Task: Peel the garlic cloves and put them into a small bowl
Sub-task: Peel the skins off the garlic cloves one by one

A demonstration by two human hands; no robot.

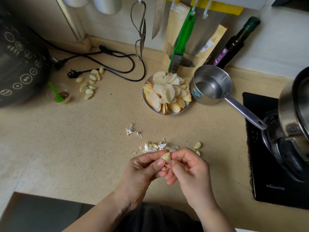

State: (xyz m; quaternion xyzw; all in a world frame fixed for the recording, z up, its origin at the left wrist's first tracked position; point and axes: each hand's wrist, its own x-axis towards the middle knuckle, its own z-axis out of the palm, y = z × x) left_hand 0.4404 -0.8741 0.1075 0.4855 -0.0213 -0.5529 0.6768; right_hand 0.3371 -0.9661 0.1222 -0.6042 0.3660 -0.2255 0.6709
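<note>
Both hands up over counter (83,148), clove raised for peeling. Left hand (143,169) pinching garlic clove (166,157) at thumb and forefinger; right hand (189,168) curled, fingertips gripping its other side. Skins (158,146) just beyond. Peeled cloves (89,84) far left. No small bowl identified.

One plate (151,106), one saucepan (211,84), one bottle (234,42), two hanging knives (158,17).
</note>
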